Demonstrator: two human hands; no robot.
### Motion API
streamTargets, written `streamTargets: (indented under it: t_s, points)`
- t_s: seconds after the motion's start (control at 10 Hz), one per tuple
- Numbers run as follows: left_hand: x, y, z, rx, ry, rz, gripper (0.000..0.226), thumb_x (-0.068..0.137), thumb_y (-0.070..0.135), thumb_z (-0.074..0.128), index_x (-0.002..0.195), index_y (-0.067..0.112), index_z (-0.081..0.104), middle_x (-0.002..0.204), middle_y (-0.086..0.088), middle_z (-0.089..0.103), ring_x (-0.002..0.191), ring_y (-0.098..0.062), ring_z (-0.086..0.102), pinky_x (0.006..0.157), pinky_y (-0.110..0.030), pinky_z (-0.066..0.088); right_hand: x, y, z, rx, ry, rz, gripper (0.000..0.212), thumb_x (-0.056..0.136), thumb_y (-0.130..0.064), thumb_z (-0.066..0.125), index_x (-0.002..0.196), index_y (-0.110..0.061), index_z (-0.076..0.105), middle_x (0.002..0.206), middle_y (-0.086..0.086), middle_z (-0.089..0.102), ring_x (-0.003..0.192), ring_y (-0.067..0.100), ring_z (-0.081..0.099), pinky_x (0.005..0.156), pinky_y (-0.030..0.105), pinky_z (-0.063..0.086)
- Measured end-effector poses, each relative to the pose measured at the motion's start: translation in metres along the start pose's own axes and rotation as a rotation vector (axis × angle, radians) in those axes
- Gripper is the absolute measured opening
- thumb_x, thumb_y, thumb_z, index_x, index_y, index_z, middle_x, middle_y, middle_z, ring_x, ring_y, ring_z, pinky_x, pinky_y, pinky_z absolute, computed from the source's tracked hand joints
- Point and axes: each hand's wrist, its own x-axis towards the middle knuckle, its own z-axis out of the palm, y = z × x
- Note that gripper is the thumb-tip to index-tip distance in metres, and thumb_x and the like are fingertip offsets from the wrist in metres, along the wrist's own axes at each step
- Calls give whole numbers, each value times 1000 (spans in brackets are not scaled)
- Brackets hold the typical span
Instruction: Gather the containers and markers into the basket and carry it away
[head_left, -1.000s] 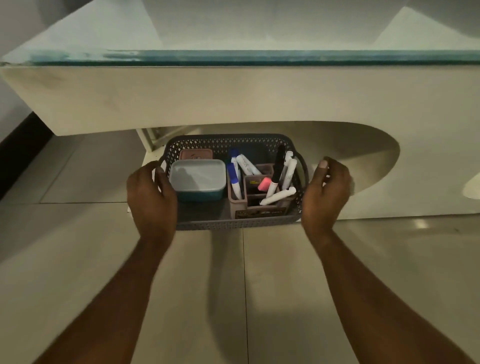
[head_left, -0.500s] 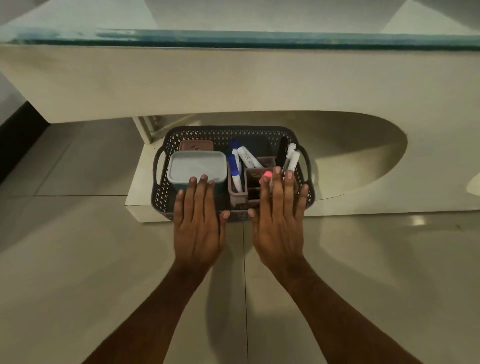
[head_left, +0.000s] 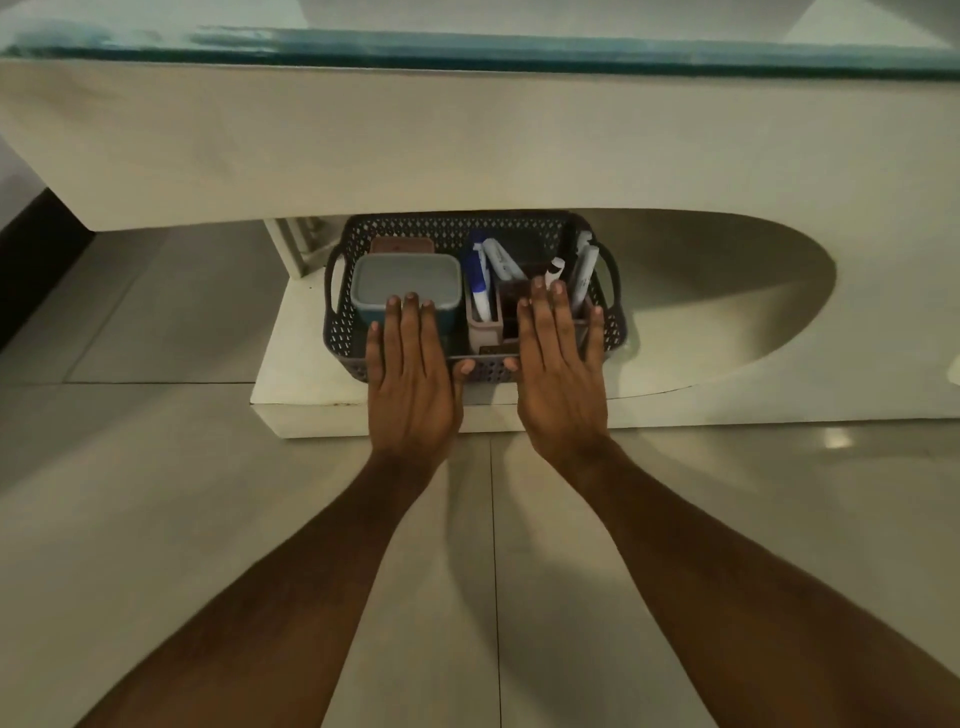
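A dark grey perforated basket (head_left: 340, 322) sits on the low white shelf under the table. Inside it stand a teal container with a pale lid (head_left: 405, 278), a pinkish container (head_left: 402, 244) behind it, and a brown organiser (head_left: 483, 327) with several markers (head_left: 480, 280) sticking up. My left hand (head_left: 410, 374) lies flat, fingers extended, against the basket's near rim, fingertips at the teal container. My right hand (head_left: 561, 364) is flat too, over the near right rim and the organiser. Neither hand grips anything.
The white table front panel (head_left: 467, 140) with a glass top (head_left: 467, 47) overhangs the basket's far side. The low white base shelf (head_left: 291, 374) has a curved cut-out (head_left: 727, 291) to the right. Tiled floor lies below my arms; a dark skirting (head_left: 31, 260) runs at left.
A second ago my hands were at the basket's two sides; they came to its front, palms down. The basket now sits further back under the table.
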Motion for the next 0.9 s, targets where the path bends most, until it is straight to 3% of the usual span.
streamTargets:
  t_s: [0.4,0.6,0.9]
  points:
    - [24,-6,12,-23,13,61,70,109,48,20,160,1,11,168,-22,13,158,-34,8,129,-50,7,28,10,6,-20,-70,-17,75,103,-27,43,163,-8,3,172,14,-4,159,32,-6,125,64,10]
    - [24,-6,10,-25,7,90,73,108,48,21,160,0,5,169,-22,9,158,-34,6,129,-50,7,23,6,-2,-10,-78,-8,70,108,-45,24,163,-7,3,172,14,-2,159,32,-4,125,63,9]
    - [14,-8,-4,-7,4,162,74,109,51,21,160,-1,10,168,-22,14,158,-31,7,129,-49,10,11,-6,-15,-3,-78,2,73,106,-52,13,163,-8,2,172,15,-5,159,34,-7,126,61,8]
